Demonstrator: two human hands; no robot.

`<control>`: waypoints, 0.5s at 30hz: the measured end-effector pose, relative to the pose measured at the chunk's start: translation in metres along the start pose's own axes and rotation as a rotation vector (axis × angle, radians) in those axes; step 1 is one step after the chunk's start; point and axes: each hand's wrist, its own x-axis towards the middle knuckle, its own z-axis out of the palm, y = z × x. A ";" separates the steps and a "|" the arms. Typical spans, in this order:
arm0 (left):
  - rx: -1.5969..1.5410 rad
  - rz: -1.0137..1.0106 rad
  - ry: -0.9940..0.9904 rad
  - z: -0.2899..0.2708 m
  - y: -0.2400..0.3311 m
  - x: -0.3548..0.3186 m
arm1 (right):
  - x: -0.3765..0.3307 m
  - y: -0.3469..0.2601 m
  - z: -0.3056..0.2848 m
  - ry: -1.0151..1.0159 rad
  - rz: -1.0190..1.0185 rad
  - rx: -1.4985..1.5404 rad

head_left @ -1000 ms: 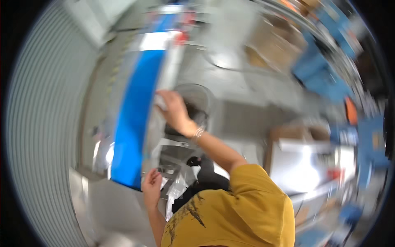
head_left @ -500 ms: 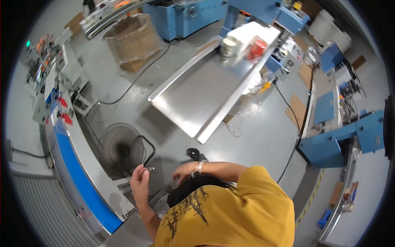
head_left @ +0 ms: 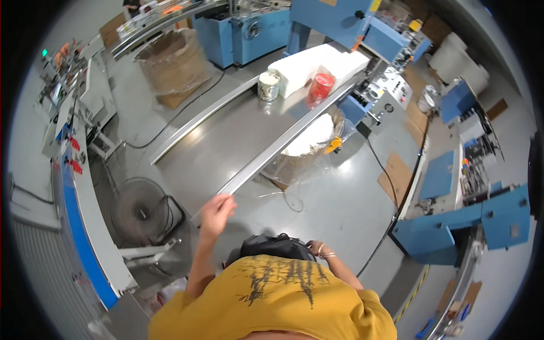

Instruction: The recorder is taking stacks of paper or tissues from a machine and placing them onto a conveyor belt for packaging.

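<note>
My left hand [head_left: 217, 215] is raised at the near corner of a shiny metal table [head_left: 215, 141] with raised side rails. Its fingers are bent and pressed together; whether anything small is between them is hidden, as is whether it touches the rail. Low at my right side is my right hand [head_left: 318, 248], a pale bracelet at its wrist. It is beside a black bag-like item [head_left: 276, 247] at my waist, and its fingers are mostly hidden. On the table's far part stand a whitish patterned tin [head_left: 268, 86] and a red tin [head_left: 321, 89], next to a white block-like stack [head_left: 300, 68].
A blue-belted conveyor [head_left: 85, 238] runs along the left, with a floor fan [head_left: 139, 207] beside it. Behind are a large lined carton [head_left: 173, 65] and blue machines [head_left: 260, 37]. A plastic-lined container [head_left: 306, 164] stands right of the table; another blue machine [head_left: 430, 232] is farther right.
My view has turned and come nearer the metal table. My left hand has moved from beside the fan to the table's corner. My right hand has swung from my front to my right side.
</note>
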 end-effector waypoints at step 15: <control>0.740 0.783 0.311 0.138 0.083 0.282 | 0.044 -0.134 -0.403 1.208 -0.841 0.323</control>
